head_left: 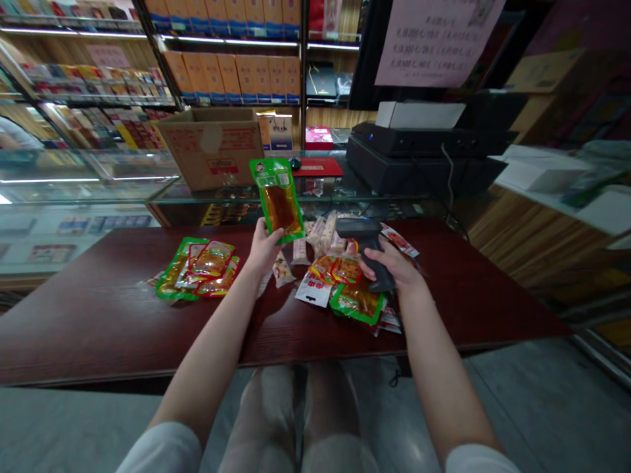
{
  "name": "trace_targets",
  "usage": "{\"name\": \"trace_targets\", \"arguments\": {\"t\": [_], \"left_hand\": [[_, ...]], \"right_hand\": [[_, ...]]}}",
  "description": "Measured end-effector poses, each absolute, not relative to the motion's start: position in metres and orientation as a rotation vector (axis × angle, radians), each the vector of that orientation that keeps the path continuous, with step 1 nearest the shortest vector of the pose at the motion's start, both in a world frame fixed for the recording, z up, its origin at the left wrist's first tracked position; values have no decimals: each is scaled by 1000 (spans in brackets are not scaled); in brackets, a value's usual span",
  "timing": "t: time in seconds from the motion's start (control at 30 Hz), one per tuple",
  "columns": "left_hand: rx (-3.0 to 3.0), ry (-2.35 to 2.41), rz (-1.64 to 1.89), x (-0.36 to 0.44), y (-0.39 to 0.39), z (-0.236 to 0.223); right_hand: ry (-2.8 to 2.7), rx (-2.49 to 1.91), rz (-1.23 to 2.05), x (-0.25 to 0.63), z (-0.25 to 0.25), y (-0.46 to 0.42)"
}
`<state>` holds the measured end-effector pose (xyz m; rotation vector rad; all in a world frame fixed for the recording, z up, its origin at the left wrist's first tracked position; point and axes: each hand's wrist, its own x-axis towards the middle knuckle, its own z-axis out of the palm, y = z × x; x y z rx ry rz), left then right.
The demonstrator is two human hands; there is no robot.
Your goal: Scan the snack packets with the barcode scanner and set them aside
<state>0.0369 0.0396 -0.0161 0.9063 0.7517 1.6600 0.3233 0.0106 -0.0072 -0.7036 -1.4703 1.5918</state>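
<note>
My left hand (265, 244) grips the lower edge of a green-edged snack packet (280, 203) with brown contents, held upright above the table. In my right hand (392, 263) is a dark barcode scanner (362, 230), its head pointing left toward the packet. Below the scanner lies a pile with another green-edged packet (357, 303), small red-and-orange packets (335, 269) and a white packet (314, 290). Several pale wrapped snacks (320, 233) lie between my hands. Left of my left arm rests a second pile of green-edged packets (177, 276) and red-edged packets (213, 259).
The dark red table (123, 328) meets a glass counter (162, 192) at the back. On the counter stand an open cardboard box (211, 148) and black checkout equipment (419, 157). Shelves of boxed goods (236, 75) line the wall. A wooden cabinet (522, 243) is at right.
</note>
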Motion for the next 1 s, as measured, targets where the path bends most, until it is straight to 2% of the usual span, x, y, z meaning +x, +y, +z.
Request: {"name": "trace_targets", "arguments": {"t": [0.3,0.57,1.0], "left_hand": [[657,696,1537,26,41,-13],[667,537,1388,27,30,-7],[652,581,1441,28,29,-12]], "right_hand": [[-1453,-721,1600,324,-10,12],[-1481,-691,1626,321,-7,10],[-1534,-680,1674,317,-7,5]]}}
